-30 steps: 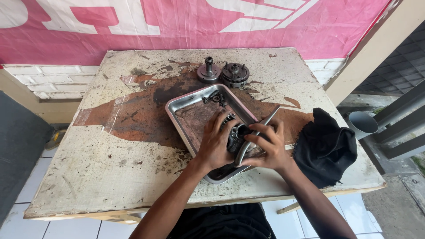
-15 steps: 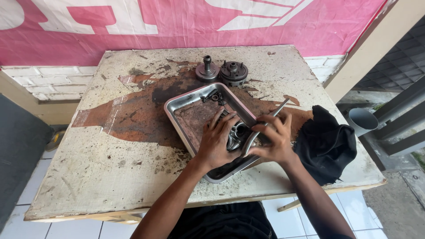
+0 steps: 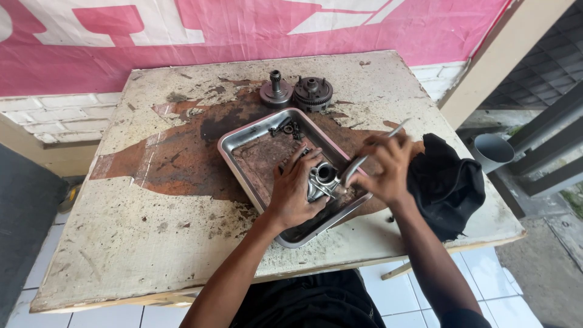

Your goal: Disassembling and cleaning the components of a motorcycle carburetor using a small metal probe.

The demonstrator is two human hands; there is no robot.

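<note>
A worn, square worktop with flaking pale paint and a large rust-brown patch stands outdoors in flat daylight. Behind its far edge hangs a pink and white banner over a low wall of white bricks. White floor tiles show under the near edge. Past the right edge rise a tan post, a grey pipe and dark grey tiling.

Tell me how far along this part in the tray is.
Done: two round gear parts sit apart at the table's far edge, and small loose bits lie in the tray. In hand: the left hand steadies the metal part in the tray while the right hand works a slim tool into it. Left: that part looks unopened; the black cloth lies unused.
</note>
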